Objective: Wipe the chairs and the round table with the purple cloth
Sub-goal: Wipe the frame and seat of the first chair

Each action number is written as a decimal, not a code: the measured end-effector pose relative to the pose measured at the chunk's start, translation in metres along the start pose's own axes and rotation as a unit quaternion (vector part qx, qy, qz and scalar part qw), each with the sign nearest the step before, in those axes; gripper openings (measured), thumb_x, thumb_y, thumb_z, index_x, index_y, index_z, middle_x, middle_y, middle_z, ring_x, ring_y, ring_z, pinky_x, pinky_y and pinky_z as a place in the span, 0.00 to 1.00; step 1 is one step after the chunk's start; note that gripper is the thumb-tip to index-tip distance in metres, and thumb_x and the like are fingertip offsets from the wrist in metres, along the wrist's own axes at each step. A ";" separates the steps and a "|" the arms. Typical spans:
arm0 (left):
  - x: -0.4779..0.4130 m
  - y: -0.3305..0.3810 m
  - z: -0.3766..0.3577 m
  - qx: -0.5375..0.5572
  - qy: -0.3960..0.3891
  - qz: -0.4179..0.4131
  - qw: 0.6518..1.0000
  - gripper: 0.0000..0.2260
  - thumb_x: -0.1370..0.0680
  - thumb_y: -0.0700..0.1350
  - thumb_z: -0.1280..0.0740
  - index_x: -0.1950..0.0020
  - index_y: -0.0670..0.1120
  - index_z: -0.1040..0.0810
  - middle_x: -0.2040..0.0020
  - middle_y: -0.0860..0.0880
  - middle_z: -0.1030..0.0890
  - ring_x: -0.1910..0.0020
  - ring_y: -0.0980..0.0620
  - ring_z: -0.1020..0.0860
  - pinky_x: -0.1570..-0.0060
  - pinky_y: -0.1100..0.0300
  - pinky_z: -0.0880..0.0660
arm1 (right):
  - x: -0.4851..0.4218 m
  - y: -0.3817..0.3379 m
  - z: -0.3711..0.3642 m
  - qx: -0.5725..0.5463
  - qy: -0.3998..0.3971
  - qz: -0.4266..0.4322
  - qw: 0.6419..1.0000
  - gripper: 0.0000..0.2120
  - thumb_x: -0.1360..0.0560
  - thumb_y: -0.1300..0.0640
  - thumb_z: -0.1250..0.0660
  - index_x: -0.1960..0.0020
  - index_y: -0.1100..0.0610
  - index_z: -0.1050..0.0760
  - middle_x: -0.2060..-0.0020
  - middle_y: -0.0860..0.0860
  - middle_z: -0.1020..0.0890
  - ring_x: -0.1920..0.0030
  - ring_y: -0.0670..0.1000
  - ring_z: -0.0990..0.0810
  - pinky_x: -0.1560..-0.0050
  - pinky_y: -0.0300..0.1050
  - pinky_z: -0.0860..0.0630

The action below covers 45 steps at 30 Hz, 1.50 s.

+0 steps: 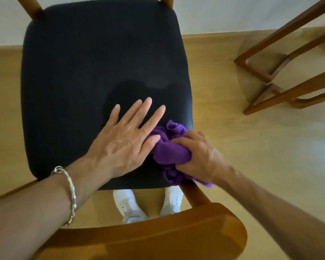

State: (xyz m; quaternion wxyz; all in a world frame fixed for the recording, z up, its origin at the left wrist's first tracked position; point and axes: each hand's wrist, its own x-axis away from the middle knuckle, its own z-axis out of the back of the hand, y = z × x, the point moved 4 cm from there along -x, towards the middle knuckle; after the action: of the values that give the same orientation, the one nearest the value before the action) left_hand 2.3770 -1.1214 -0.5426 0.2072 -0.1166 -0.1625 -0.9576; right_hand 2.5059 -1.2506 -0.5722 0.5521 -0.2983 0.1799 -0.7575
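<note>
Purple cloth (169, 147) bunched in right hand (199, 156) | left hand (124, 136) flat on seat (83, 72)

Resting left hand (124, 141) flat, fingers spread, by the seat's (83, 72) near edge; gripping purple cloth (169, 152) in right hand (201, 156) at the near right corner.

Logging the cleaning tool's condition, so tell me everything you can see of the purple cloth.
The purple cloth, a soft, fuzzy fabric like microfibre, is bunched into a crumpled wad, not spread flat. It lies on the near right corner of the black padded chair seat, one end hanging past the seat edge. The right hand grips it with curled fingers; the left hand, fingers straight on the seat, touches its left side with the thumb.
</note>
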 end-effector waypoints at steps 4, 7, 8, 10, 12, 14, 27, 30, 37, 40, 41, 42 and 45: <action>-0.010 -0.016 0.013 0.017 0.002 0.031 0.999 0.25 0.24 0.61 0.64 0.29 0.59 0.70 0.23 0.49 0.58 0.24 0.51 0.57 0.28 0.44 0.55 | -0.058 -0.006 0.042 -0.008 0.098 -0.023 0.995 0.29 0.39 0.44 0.38 0.42 0.55 0.20 0.53 0.58 0.22 0.52 0.60 0.23 0.47 0.47 0.32; -0.011 -0.026 0.014 0.018 0.011 0.054 0.998 0.25 0.23 0.61 0.63 0.29 0.58 0.69 0.22 0.48 0.57 0.24 0.50 0.56 0.28 0.43 0.54 | -0.092 -0.007 0.046 -0.018 0.093 -0.087 0.992 0.27 0.36 0.48 0.33 0.38 0.52 0.23 0.47 0.58 0.24 0.45 0.60 0.26 0.40 0.48 0.32; -0.009 -0.028 0.012 0.015 0.009 0.060 0.998 0.25 0.23 0.60 0.63 0.29 0.58 0.69 0.22 0.48 0.57 0.24 0.50 0.56 0.29 0.43 0.53 | -0.097 -0.009 0.039 0.006 0.067 -0.098 0.993 0.26 0.34 0.49 0.31 0.36 0.51 0.25 0.44 0.57 0.25 0.43 0.60 0.28 0.39 0.49 0.32; -0.005 -0.030 0.008 0.008 -0.001 0.067 0.998 0.25 0.24 0.60 0.64 0.29 0.57 0.69 0.22 0.48 0.57 0.24 0.50 0.56 0.29 0.43 0.53 | -0.097 -0.013 0.025 0.067 0.016 -0.117 0.991 0.28 0.31 0.49 0.30 0.32 0.48 0.30 0.39 0.56 0.30 0.39 0.60 0.32 0.39 0.54 0.30; -0.003 -0.032 0.005 0.003 -0.011 0.067 0.998 0.25 0.24 0.61 0.65 0.29 0.58 0.69 0.22 0.48 0.57 0.24 0.50 0.57 0.29 0.43 0.53 | -0.095 -0.017 0.021 0.088 -0.007 -0.127 0.988 0.28 0.29 0.48 0.31 0.31 0.48 0.32 0.37 0.55 0.32 0.38 0.60 0.35 0.40 0.56 0.29; -0.005 -0.034 0.006 -0.001 -0.010 0.067 0.998 0.26 0.24 0.60 0.65 0.28 0.57 0.68 0.22 0.48 0.56 0.24 0.50 0.55 0.29 0.43 0.52 | -0.096 -0.022 0.023 0.080 -0.026 -0.133 0.987 0.27 0.29 0.48 0.32 0.31 0.48 0.33 0.36 0.55 0.33 0.38 0.60 0.36 0.39 0.57 0.29; -0.042 -0.065 0.030 0.018 -0.002 0.061 0.998 0.27 0.24 0.60 0.65 0.27 0.55 0.66 0.22 0.47 0.55 0.24 0.50 0.55 0.28 0.44 0.54 | -0.103 -0.061 -0.001 0.051 -0.070 -0.205 0.975 0.21 0.29 0.48 0.32 0.38 0.50 0.32 0.39 0.52 0.34 0.39 0.58 0.36 0.45 0.57 0.27; -0.047 -0.089 0.030 -0.008 -0.025 0.030 0.999 0.27 0.24 0.60 0.66 0.26 0.55 0.66 0.22 0.47 0.55 0.24 0.49 0.55 0.28 0.44 0.55 | -0.114 -0.059 -0.002 0.046 -0.070 -0.277 0.957 0.21 0.29 0.46 0.32 0.38 0.47 0.31 0.40 0.51 0.33 0.39 0.57 0.36 0.46 0.56 0.29; -0.059 -0.132 0.049 -0.043 -0.045 -0.068 0.996 0.25 0.24 0.59 0.67 0.29 0.56 0.69 0.22 0.47 0.56 0.24 0.49 0.56 0.28 0.44 0.55 | -0.135 -0.056 0.001 -0.032 -0.055 -0.420 0.905 0.20 0.31 0.51 0.34 0.39 0.43 0.28 0.49 0.48 0.34 0.38 0.57 0.35 0.42 0.59 0.28; -0.072 -0.136 0.057 -0.061 -0.061 -0.105 0.991 0.26 0.24 0.60 0.67 0.28 0.56 0.69 0.22 0.47 0.56 0.24 0.50 0.56 0.28 0.44 0.55 | -0.136 -0.058 0.001 -0.048 -0.040 -0.432 0.899 0.21 0.31 0.51 0.34 0.39 0.43 0.28 0.49 0.47 0.33 0.38 0.57 0.35 0.44 0.57 0.28; -0.077 -0.133 0.058 -0.066 -0.068 -0.117 0.989 0.26 0.24 0.60 0.67 0.28 0.56 0.68 0.22 0.47 0.56 0.24 0.50 0.56 0.28 0.44 0.55 | -0.136 -0.059 0.001 -0.049 -0.037 -0.433 0.899 0.20 0.31 0.51 0.34 0.39 0.42 0.27 0.47 0.47 0.32 0.38 0.56 0.35 0.45 0.56 0.29; -0.084 -0.130 0.059 -0.070 -0.073 -0.130 0.986 0.26 0.24 0.60 0.67 0.28 0.56 0.68 0.22 0.47 0.56 0.24 0.50 0.57 0.28 0.44 0.55 | -0.135 -0.059 0.000 -0.050 -0.034 -0.432 0.900 0.19 0.31 0.51 0.34 0.40 0.42 0.27 0.46 0.48 0.30 0.38 0.56 0.35 0.46 0.56 0.30; -0.105 -0.116 0.055 -0.077 -0.082 -0.171 0.979 0.26 0.24 0.60 0.67 0.27 0.56 0.67 0.22 0.47 0.55 0.24 0.50 0.56 0.28 0.44 0.55 | -0.134 -0.057 0.001 -0.058 -0.030 -0.427 0.902 0.18 0.30 0.51 0.34 0.40 0.42 0.26 0.45 0.49 0.30 0.40 0.56 0.35 0.47 0.57 0.32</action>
State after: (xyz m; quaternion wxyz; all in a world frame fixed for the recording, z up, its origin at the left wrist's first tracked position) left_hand 2.4282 -0.9636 -0.5531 0.0169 -0.1807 -0.1225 -0.9757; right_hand 2.4934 -1.1054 -0.5711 0.1622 -0.4005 0.0619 -0.8997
